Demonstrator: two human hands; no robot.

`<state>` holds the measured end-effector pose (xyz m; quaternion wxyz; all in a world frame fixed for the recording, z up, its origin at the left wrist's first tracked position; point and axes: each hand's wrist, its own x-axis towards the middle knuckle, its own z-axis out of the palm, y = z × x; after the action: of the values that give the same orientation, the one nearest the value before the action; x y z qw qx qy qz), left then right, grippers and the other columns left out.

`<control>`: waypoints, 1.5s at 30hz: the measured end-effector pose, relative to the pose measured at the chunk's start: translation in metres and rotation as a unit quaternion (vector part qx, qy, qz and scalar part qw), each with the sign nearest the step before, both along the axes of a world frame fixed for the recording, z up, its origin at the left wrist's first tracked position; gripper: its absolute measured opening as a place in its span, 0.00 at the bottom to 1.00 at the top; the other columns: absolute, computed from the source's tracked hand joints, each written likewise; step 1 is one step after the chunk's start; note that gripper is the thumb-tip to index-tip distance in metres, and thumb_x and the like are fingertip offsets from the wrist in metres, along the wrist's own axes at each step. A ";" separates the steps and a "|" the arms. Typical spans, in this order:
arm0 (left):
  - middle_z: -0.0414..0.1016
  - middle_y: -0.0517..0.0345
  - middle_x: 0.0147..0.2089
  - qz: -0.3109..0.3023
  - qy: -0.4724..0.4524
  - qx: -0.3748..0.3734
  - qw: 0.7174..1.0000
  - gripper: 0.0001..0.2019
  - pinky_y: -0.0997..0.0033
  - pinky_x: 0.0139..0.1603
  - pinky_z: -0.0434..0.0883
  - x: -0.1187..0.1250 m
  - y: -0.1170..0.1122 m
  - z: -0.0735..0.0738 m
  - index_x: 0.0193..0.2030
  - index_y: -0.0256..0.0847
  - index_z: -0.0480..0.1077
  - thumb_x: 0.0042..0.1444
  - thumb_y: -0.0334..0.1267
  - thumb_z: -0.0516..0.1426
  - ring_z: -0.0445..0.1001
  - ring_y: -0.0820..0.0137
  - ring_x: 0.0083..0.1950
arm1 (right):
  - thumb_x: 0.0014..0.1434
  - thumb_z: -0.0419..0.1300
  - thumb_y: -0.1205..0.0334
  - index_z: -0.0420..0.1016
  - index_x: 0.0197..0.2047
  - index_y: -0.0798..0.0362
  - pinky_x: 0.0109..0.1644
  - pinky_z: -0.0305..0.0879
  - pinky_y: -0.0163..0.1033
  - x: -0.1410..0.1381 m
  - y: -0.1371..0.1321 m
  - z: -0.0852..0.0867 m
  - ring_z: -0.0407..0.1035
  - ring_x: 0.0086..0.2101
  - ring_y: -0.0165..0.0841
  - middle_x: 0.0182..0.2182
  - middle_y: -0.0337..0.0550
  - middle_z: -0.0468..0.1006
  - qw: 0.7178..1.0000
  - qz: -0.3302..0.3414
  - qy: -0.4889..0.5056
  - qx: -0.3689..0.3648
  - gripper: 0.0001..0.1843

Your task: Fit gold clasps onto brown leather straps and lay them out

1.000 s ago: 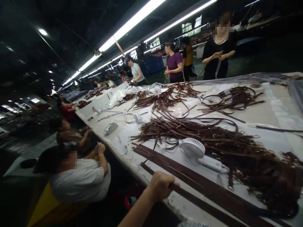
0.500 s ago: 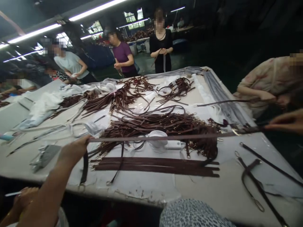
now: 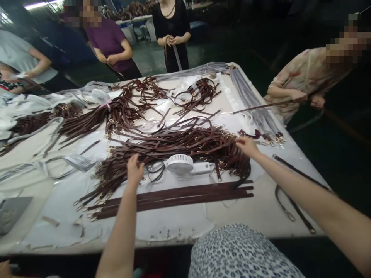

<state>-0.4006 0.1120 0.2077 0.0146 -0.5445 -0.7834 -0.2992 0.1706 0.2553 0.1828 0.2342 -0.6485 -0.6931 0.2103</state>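
Observation:
A heaped pile of dark brown leather straps (image 3: pixel 174 141) with brass-coloured buckles and clips lies in front of me. At its left part is my left hand (image 3: pixel 134 170), thumb and fingers apart, with no strap visibly gripped. My right hand (image 3: pixel 247 147) reaches to the pile's right end, its fingertips pinched together at the end of a brown leather strap (image 3: pixel 223 147). Between my hands a white handheld fan (image 3: pixel 180 165) lies against the near side of the pile. Nearer to me, several flat brown straps (image 3: pixel 174 196) lie side by side.
A tied strap bundle (image 3: pixel 89 116) and white wrapping sit at the back left. Loose straps (image 3: pixel 298 173) lie at the right. Along the far right edge are plastic-wrapped straps (image 3: pixel 252 98). Across the table, a person in black (image 3: pixel 171 27) and others handle straps.
The strap stretched between my raised hands has come down to the pile. My left hand has moved right and has let go; my right hand has moved left. The view has tilted down.

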 end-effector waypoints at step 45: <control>0.65 0.43 0.66 -0.392 -0.155 -0.474 0.773 0.25 0.49 0.63 0.68 0.392 -0.126 -0.149 0.62 0.42 0.67 0.56 0.27 0.57 0.64 0.52 0.66 | 0.65 0.64 0.51 0.75 0.44 0.56 0.52 0.71 0.50 0.066 -0.126 -0.173 0.73 0.44 0.37 0.43 0.44 0.77 0.942 -0.273 0.168 -0.100 0.15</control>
<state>-0.0082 -0.0145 0.0591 -0.4854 -0.6889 -0.5360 0.0500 0.2366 0.1295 0.0094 0.3294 -0.7882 -0.4156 0.3122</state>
